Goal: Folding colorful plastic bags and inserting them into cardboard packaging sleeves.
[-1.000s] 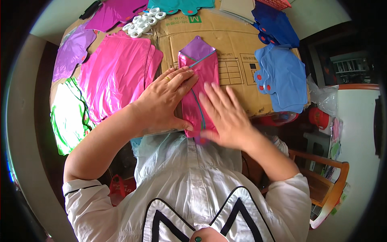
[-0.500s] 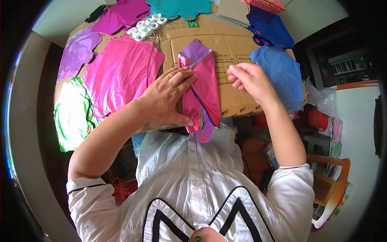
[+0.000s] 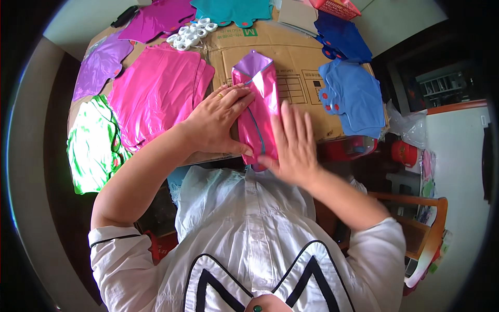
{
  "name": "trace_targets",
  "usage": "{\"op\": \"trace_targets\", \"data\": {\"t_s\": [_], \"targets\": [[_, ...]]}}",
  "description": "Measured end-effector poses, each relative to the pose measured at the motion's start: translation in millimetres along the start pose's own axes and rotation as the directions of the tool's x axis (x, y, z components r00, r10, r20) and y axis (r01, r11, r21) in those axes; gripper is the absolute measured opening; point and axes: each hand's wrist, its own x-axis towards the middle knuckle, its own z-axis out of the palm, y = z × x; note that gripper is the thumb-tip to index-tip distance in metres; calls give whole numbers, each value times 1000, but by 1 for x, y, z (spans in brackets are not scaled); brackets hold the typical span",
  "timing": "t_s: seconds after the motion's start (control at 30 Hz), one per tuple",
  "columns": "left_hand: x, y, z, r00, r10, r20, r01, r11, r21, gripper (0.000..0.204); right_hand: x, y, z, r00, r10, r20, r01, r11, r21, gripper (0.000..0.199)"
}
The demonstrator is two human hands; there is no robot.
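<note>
In front of me lies a narrow folded bundle of shiny foil balloons [image 3: 264, 93], mostly pink outside with purple showing at its far end and a teal edge running down it. My left hand [image 3: 215, 122] is laid flat across the bundle's left side, fingers together and thumb stretched out near its close end. Along its right edge rests my right hand [image 3: 295, 143], fingers extended and slightly blurred, thumb reaching the close end. The bundle lies on a brown cardboard sheet [image 3: 223, 47]; its close end is partly hidden by my hands.
Flat pink balloons [image 3: 156, 93] lie left, with purple [image 3: 101, 67], green-white [image 3: 93, 148] and magenta [image 3: 156, 21] ones around. White ribbon rolls [image 3: 189, 35] and teal balloons [image 3: 234, 11] are at the back. Light blue [image 3: 358, 96] and dark blue balloons [image 3: 345, 39] lie right.
My right hand has come down and left from the air onto the bundle's right edge. The bundle's right flap now lies folded over, covering the dark edge and purple inside the close end.
</note>
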Motion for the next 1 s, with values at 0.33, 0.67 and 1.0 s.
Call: {"op": "trace_targets", "data": {"t_s": [0.33,0.67,1.0], "targets": [[-5,-2,0,1000,-5,2,5,998,61,114,15,40,-30,936,330,-120,-194,772,606,18],[-2,4,-2,996,-85,19,85,996,-24,126,108,52,-8,711,236,663,-674,498,546,19],[-12,-5,5,845,-521,-121,23,263,-965,113,71,27,-10,884,325,337,-359,7,933,19]]}}
